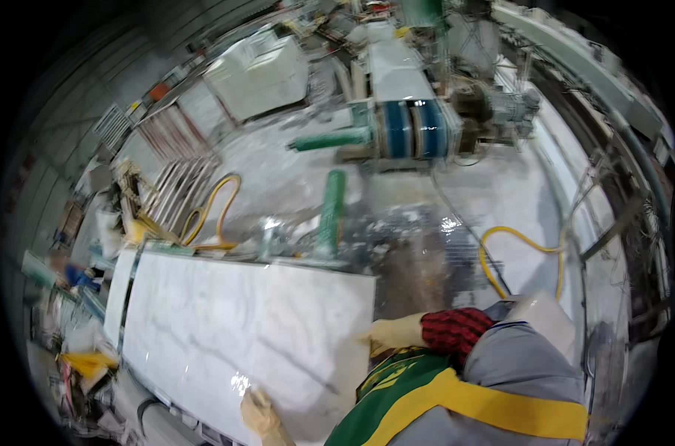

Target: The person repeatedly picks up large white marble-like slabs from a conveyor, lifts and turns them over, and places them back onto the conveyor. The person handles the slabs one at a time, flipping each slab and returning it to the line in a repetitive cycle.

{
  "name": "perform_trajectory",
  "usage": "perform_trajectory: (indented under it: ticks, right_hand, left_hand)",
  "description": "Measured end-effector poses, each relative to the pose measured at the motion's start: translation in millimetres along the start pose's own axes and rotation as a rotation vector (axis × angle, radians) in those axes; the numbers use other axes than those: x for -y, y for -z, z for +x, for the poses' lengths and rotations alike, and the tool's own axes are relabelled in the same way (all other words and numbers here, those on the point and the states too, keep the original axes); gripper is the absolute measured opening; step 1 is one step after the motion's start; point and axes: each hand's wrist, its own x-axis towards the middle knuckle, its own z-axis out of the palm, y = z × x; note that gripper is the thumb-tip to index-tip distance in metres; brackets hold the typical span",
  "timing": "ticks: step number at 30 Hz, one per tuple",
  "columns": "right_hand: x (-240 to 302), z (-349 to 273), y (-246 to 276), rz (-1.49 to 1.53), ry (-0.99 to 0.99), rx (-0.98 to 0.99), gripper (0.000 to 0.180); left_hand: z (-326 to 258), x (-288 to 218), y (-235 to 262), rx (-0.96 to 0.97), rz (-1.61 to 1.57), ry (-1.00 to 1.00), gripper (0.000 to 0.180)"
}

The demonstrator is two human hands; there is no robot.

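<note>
A large white slab with grey veins lies flat in front of me, its wet top shining. My right hand, in a cream glove below a red-and-black checked sleeve, is at the slab's right edge. Its fingers are closed on that edge, their tips partly hidden by blur. My left hand, also in a cream glove, rests on top of the slab near its front side. Those fingers lie against the surface, with nothing visible in them. I wear a green and yellow apron.
Green posts or rollers stand beyond the slab. Behind them is a machine with blue bands. Yellow hoses loop on the wet floor at both sides. A white block stack stands at the back. A rail runs along the right.
</note>
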Motion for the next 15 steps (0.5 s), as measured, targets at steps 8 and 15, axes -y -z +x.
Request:
perform_trajectory:
  ticks: [8,15]
  right_hand:
    - [-2,6,-11,0.415,-0.192,-0.073,0.038]
    - [-3,-28,-3,0.385,-0.132,-0.058,0.039]
  left_hand:
    - [37,-2,32,0.502,0.337,0.195,0.084]
    - [-23,-11,31,0.154,0.237,0.007,0.070]
